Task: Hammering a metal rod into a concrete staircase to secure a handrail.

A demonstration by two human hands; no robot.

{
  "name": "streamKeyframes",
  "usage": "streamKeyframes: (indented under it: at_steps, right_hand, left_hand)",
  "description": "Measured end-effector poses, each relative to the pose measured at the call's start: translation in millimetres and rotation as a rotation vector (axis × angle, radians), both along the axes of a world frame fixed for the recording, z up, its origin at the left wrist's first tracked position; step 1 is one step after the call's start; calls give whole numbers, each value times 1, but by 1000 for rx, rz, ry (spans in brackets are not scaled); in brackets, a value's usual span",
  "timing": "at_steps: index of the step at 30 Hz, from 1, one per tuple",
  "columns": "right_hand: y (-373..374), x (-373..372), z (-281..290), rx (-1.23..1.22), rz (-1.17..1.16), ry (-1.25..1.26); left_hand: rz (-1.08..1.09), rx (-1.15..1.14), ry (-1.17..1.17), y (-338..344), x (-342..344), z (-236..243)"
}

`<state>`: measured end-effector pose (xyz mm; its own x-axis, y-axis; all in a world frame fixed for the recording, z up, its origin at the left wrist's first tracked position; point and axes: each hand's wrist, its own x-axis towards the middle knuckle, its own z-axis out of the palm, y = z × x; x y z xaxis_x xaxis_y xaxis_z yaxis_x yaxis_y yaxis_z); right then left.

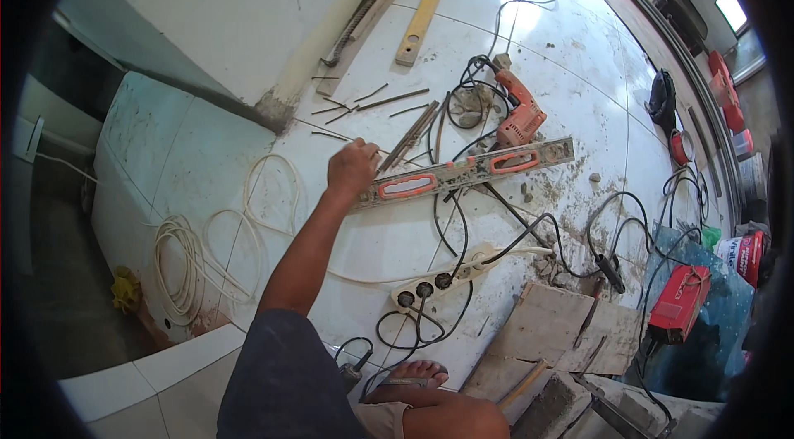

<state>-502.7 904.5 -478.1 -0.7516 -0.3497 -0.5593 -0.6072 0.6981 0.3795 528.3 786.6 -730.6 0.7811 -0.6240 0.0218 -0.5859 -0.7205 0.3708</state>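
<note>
My left hand [354, 167] curls beside steel rods [409, 136] at centre frame.
Head view: I cannot tell whether it grips one; the left end of the spirit level [451, 175] lies just below, white floor tiles [595, 54] stretching toward upper right.

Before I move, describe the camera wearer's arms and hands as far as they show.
Only the left arm shows, in a dark, bluish-grey sleeve that ends near the elbow; below it the arm is bare. The left hand wears no glove, and no watch or bracelet shows. The right hand is out of view.
</note>
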Motion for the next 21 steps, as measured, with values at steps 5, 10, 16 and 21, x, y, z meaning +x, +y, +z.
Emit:
streamKeyframes:
  at_steps: [5, 10, 16, 21]
  right_hand:
    - [-70, 194, 35, -44, -106, 211]
    - [-29, 41, 12, -4, -114, 17]
    - [-55, 131, 24, -1, 67, 91]
    - [-52, 84, 14, 87, 339, 86]
  left_hand:
    - [9, 7, 2, -11, 31, -32]
    - [77, -16, -41, 1, 62, -42]
    - [301, 191, -307, -12, 176, -55]
    - [223, 231, -255, -21, 215, -52]
